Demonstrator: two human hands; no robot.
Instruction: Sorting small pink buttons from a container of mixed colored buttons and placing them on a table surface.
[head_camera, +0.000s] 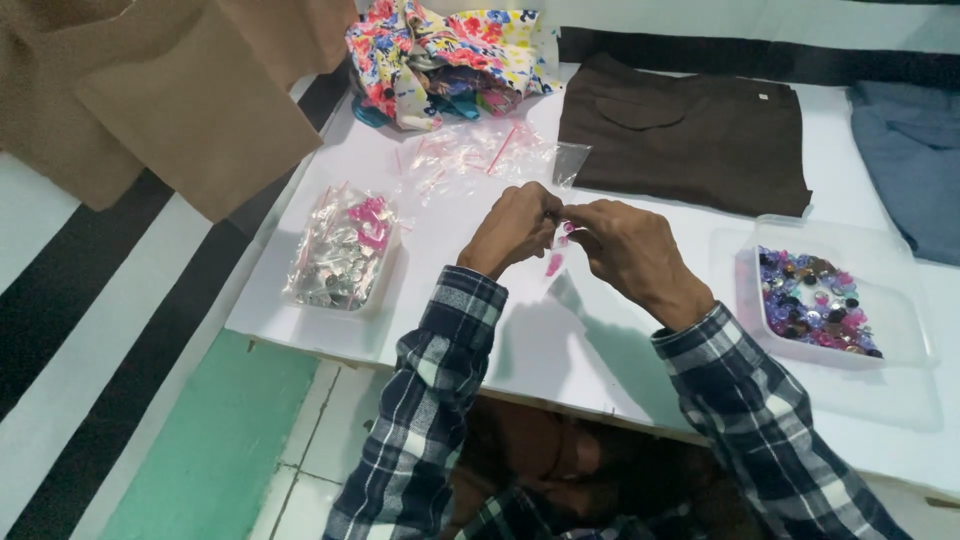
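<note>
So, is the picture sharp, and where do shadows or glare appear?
Head view: mostly sharp, hands slightly soft; the left hand and right hand cast a soft shadow toward the near edge of the white board; glare glints on the bag of small packets.

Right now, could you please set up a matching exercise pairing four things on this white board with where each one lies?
Things:
1. dark brown garment
2. clear tub of coloured beads
3. floral fabric
4. tub of filled clear packets

Places:
A. left of both hands
B. far edge, left of the brown garment
C. right of the right hand
D. far side, beyond the hands

Pairs: 1-D, 2-C, 3-B, 4-A. The left hand and right hand pinch a small clear bag with pink pieces between them.
</note>
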